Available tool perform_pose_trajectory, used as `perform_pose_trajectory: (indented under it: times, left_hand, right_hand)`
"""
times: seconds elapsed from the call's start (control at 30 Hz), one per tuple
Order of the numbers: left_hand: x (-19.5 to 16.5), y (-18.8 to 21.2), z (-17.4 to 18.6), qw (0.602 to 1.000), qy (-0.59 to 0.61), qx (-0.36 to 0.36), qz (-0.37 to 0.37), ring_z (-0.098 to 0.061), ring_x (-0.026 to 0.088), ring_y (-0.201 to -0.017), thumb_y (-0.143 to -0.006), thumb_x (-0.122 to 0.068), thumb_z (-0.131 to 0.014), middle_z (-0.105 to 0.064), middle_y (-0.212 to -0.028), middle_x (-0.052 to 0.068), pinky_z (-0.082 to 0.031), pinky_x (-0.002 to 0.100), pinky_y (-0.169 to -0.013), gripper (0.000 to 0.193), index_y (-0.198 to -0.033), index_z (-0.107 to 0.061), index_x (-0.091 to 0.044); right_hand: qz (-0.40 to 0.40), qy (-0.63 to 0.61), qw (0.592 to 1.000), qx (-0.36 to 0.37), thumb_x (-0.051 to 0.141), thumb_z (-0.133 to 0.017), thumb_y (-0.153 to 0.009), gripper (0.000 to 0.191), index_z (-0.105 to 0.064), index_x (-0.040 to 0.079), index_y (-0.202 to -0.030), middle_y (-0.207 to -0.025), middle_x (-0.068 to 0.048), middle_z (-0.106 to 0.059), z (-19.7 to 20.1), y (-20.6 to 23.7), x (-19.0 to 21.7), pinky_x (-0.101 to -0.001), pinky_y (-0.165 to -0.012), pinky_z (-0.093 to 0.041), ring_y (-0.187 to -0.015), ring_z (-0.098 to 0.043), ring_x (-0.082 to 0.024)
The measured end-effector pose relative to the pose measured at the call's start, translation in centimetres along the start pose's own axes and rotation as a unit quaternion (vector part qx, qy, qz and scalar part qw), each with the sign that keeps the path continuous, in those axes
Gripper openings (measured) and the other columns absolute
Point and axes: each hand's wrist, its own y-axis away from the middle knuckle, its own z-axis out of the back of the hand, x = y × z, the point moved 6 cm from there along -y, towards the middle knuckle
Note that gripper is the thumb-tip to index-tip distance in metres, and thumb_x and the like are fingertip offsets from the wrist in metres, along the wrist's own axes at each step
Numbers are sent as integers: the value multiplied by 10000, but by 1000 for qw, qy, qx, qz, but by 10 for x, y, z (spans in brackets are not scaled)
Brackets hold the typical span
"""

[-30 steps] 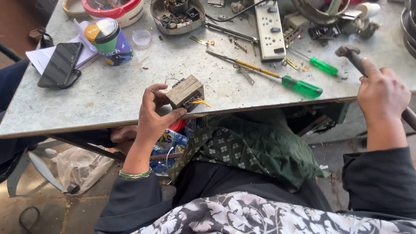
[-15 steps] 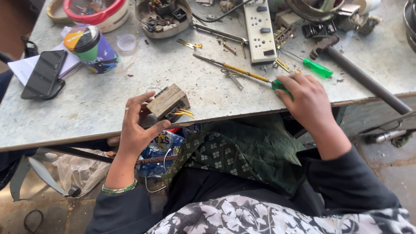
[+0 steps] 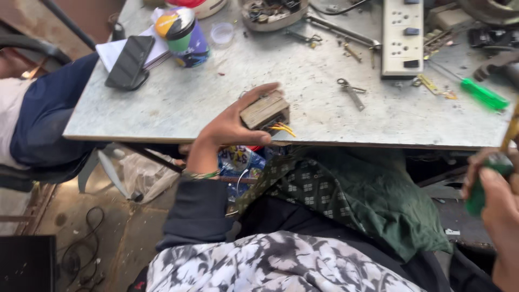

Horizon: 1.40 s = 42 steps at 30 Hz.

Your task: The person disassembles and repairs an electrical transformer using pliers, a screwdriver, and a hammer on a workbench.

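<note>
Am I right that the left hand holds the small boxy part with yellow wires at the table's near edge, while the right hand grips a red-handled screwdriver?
Not quite. In the head view, the right hand grips a green-handled screwdriver, not a red one. The rest stands: the left hand holds the small boxy part with yellow wires at the near edge of the table.

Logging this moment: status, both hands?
Left hand grips small transformer block at table edge. Right hand holds green-handled screwdriver. Nothing between them.

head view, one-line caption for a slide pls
Left hand grips a small transformer at the table edge; right hand holds a green-handled screwdriver.
</note>
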Motion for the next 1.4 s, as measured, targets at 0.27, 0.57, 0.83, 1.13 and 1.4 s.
perform_pose_trajectory:
  times: [0.27,0.57,0.83,1.13,1.4]
  left_hand:
    - [-6,3,-14,993,-13,-74,-89,-537,318,-1454,-641,-505,-971,-590,-1524,131,-420,456,-1243,1021,-1521,-554,-200]
    - [7,10,-12,858,471,-186,-88,-582,297,-1253,-885,-595,-809,-599,-1382,178,-508,440,-1072,913,-1498,-484,-2]
    - [14,92,-77,770,575,-212,178,-702,293,-1011,-806,-635,-738,-669,-1136,143,-603,545,-935,780,-1297,-607,-43]
    - [15,137,-223,733,583,42,348,-725,231,-982,-818,-642,-672,-707,-1110,129,-621,384,-919,724,-1242,-640,-56]
    - [2,138,-273,733,566,159,342,-677,161,-913,-943,-764,-545,-699,-1037,79,-575,320,-854,769,-1184,-672,-45]
  right_hand:
    - [-6,-31,999,21,171,-502,-1229,216,-475,-42,-1203,-834,-80,-518,-4,21,37,-305,-698,-514,-713,-589,-166]
    - [50,3,995,89,36,-486,-1091,318,-503,-33,-1401,-965,-60,-589,-26,48,86,-267,-728,-516,-783,-573,-114]
    - [-81,27,985,151,37,-596,-1041,327,-643,39,-1364,-756,7,-504,-25,87,30,-219,-525,-337,-617,-418,-59]
    - [117,120,944,282,270,-926,-695,605,-661,57,-1196,-1011,-70,-618,-96,121,65,-306,-650,-519,-815,-629,-193]
    - [48,237,899,365,334,-963,-572,885,-541,65,-1302,-1356,-147,-496,-119,129,76,-443,-807,-571,-995,-697,-380]
